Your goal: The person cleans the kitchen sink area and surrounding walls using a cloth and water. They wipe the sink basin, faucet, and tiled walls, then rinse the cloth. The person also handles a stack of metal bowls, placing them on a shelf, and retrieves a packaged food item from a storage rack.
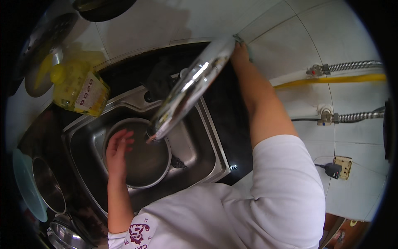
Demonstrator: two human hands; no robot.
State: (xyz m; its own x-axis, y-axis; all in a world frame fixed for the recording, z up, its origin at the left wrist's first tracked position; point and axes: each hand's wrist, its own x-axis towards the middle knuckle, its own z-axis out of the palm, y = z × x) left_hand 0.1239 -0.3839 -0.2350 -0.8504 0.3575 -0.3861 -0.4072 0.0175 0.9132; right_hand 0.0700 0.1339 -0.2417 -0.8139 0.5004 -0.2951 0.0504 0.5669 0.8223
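My left hand (119, 147), fingers apart and curled, is over a round metal pan (146, 168) that sits in the stainless steel sink (199, 137). It appears to hold nothing. Across the upper middle runs the shiny chrome faucet (192, 87), its spout end above the pan. Beyond the faucet my right hand (241, 53) reaches to the back corner of the black counter, against the tiled wall. A bit of greenish material shows at its fingers, which are small and partly hidden. A dark scouring pad (178, 162) lies in the sink beside the pan.
A large bottle of yellow liquid soap (80, 90) stands behind the sink at the left. Metal bowls (67, 232), a pot (48, 185) and a light blue basin (28, 186) are at the far left. Hoses, a yellow pipe (332, 80) and a plugged socket (343, 168) line the right wall.
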